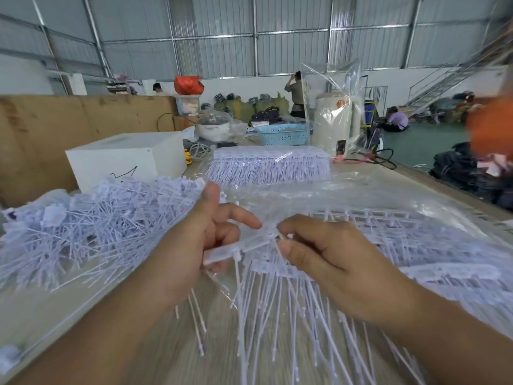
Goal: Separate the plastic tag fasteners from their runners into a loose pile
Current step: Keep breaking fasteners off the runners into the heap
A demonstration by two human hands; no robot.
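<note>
My left hand (200, 234) grips the end of a translucent white runner strip (238, 247) held over the table's middle. My right hand (327, 254) pinches the same strip close to its other end, fingers curled round the fasteners there. Thin white fastener stems (277, 315) hang down from the strip toward me. A loose pile of separated fasteners (91, 226) lies to the left of my left hand. Under and behind my right hand lie flat sheets of fasteners on runners (402, 232).
A wrapped bundle of fasteners (269, 165) lies farther back on the table. A white box (125, 159) stands at the back left before a cardboard wall (55, 129). A blue basket (283, 133) and a bagged white appliance (336, 120) stand behind. People work in the distance.
</note>
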